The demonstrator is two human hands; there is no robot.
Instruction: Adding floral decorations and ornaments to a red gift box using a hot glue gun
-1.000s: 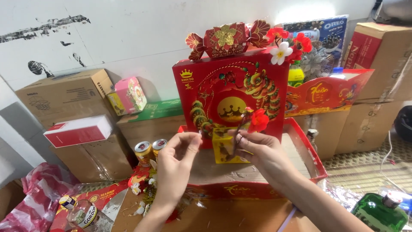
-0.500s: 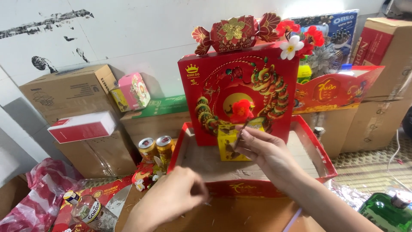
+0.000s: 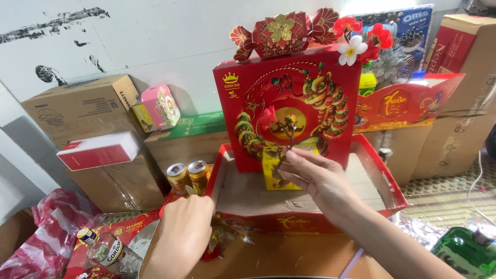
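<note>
Since a second ago the left hand (image 3: pixel 182 232) has been lowered, closed on a crinkly wrapped ornament, before the shallow red cardboard tray (image 3: pixel 385 178), while a thin dark twig (image 3: pixel 285 147) is pinched by the right hand (image 3: pixel 318 178) above the tray.

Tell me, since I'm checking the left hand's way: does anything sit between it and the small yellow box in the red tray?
Yes. The left hand is down outside the red tray, and the tray's low front wall runs between it and the yellow box. The right hand already rests against that box, pinching a dark twig.
</note>
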